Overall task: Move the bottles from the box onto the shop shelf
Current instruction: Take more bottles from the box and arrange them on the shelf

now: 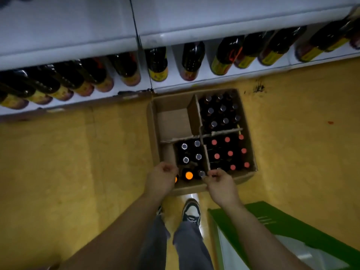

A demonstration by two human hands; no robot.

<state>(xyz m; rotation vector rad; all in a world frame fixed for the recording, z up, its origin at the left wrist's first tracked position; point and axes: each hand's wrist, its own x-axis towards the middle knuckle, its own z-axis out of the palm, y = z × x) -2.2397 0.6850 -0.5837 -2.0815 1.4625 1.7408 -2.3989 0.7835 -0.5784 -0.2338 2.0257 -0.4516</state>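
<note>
An open cardboard box (153,137) stands on the floor against the white shop shelf (224,80). Card dividers split it into four parts. The far-left part is empty. Silver-capped dark bottles (223,108) fill the far-right part and red-capped bottles (230,153) the near-right. The near-left part holds silver-capped bottles (198,156) and an orange-capped bottle (189,175). My left hand (161,179) hovers over the box's near-left corner, fingers loosely curled, partly hiding another orange cap. My right hand (221,185) hovers at the near edge, fingertips close to a silver cap (201,174). Neither hand plainly holds anything.
Dark bottles with yellow and red labels (157,65) line the bottom shelf, with gaps between some right of the upright. A green and white container (276,223) stands at the lower right. My legs and a shoe (191,211) are just behind the box on the yellow floor (78,162).
</note>
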